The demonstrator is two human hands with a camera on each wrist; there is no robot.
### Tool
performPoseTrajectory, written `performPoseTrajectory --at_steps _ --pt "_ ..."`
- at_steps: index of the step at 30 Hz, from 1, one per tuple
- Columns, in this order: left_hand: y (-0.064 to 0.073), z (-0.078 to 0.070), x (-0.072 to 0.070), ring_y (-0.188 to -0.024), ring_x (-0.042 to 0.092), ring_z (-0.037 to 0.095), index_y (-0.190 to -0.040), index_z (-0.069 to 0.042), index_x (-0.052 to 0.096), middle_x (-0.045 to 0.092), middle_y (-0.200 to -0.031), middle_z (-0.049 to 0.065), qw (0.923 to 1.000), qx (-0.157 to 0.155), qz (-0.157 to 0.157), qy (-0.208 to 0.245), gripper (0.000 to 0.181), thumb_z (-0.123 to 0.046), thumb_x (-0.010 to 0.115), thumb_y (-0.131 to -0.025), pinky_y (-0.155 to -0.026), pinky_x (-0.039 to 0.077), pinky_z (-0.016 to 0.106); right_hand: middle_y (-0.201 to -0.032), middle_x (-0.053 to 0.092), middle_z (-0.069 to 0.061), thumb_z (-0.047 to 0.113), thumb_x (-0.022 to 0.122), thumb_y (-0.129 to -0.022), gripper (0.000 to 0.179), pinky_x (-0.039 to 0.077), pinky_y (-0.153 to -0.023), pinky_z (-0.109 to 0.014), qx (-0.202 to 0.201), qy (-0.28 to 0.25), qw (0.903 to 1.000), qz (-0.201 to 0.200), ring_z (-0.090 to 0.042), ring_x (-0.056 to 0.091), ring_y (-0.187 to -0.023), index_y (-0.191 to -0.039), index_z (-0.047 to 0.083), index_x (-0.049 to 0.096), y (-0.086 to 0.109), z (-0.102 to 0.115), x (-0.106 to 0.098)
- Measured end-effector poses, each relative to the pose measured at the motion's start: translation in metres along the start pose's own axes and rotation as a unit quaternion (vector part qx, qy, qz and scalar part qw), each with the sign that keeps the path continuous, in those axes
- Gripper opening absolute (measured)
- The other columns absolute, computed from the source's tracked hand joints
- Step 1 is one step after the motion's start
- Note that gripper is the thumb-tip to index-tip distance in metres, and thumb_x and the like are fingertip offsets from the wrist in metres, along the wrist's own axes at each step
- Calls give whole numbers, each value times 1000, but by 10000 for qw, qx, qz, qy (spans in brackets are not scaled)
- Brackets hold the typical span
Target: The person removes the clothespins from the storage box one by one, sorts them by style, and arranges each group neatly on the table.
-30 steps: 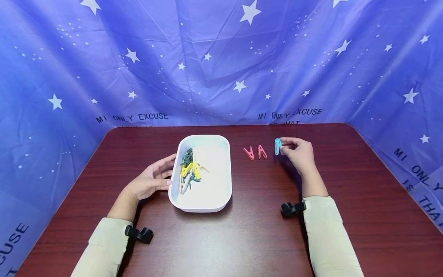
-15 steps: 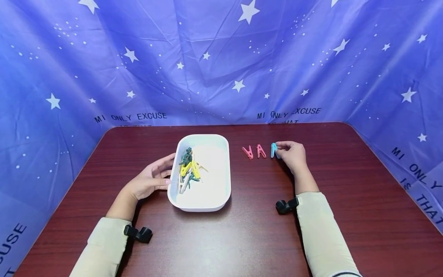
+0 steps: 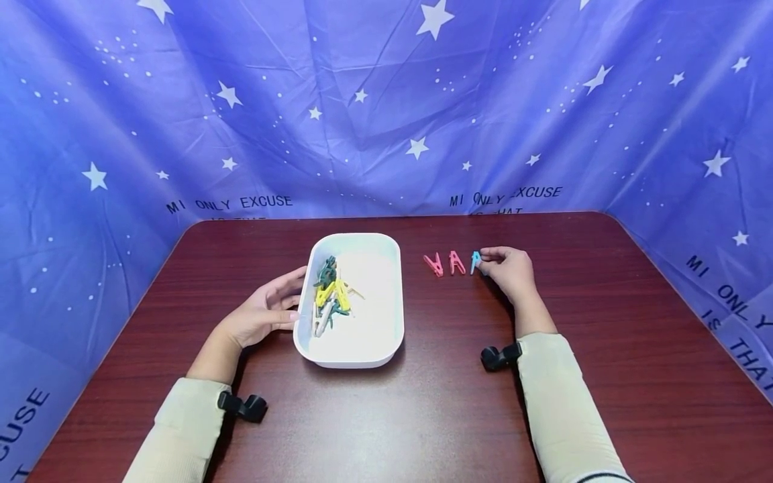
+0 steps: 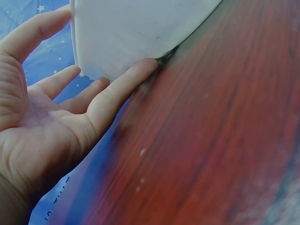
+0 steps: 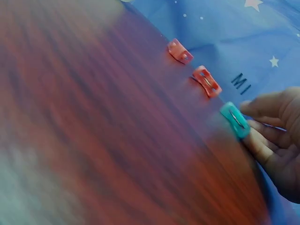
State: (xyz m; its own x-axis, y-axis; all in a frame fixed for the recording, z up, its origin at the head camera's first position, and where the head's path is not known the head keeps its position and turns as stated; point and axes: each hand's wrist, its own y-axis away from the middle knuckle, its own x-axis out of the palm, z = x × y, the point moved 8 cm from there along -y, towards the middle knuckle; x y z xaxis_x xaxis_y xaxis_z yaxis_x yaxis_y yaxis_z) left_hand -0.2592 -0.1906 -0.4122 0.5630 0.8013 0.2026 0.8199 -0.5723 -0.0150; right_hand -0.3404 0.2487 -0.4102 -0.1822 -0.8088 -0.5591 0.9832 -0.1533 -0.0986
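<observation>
Your left hand, spread, touches the white tray (green, yellow, pale clips inside); your right hand pinches a blue clip.

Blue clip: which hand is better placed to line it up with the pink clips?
Right, I'd judge: the right hand pinches the blue clip near the pink clips; the left hand touches the white tray.

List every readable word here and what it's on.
"MI ONLY EXCUSE": blue cloth, back, twice.
"MI ONLY": cloth, right side.
"IS THAT": below it.
"CUSE": cloth, left edge, cut off.
"T": below it, cut off.
Lines below the back prints: partly hidden by the table.
Tub, clips: nothing readable.
</observation>
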Motion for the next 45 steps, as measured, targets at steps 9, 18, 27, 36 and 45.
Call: performPoseTrajectory --at_steps 9,18,27,36,45 --pt "-1 0 0 -122 52 23 -156 -8 16 22 -152 26 10000 10 3 38 86 13 60 -86 -84 54 41 -92 72 -16 6 75 -82 32 47 -64 -16 -252 369 9963 730 -5 62 -73 -112 -4 70 1 0 0" --pt "0 -2 1 -123 51 24 -156 -6 15 24 -150 25 9999 73 61 32 85 12 61 -86 -85 54 40 -91 72 -16 5 75 -83 29 47 -62 -17 -370 662 9951 640 -15 64 -77 -111 -3 71 2 3 0" --pt "0 1 1 -123 51 25 -156 -6 15 21 -151 27 9998 102 132 49 85 12 61 -87 -85 54 39 -95 71 -18 9 76 -84 30 50 -61 -20 -326 606 9961 558 -20 64 -77 -111 -3 70 5 11 -3" --pt "1 0 1 -123 51 25 -156 -6 15 21 -152 26 9998 67 112 118 84 11 61 -88 -84 54 40 -91 72 -16 8 78 -81 30 47 -57 -20 -1175 354 9923 186 -9 62 -70 -109 -1 71 12 48 -8" --pt "1 1 0 -126 49 27 -156 -7 16 22 -151 26 9998 97 138 58 84 11 61 -88 -85 54 41 -87 71 -13 10 80 -80 29 47 -58 -21 -1389 -12 9896 381 -17 62 -73 -108 3 73 20 74 -2"
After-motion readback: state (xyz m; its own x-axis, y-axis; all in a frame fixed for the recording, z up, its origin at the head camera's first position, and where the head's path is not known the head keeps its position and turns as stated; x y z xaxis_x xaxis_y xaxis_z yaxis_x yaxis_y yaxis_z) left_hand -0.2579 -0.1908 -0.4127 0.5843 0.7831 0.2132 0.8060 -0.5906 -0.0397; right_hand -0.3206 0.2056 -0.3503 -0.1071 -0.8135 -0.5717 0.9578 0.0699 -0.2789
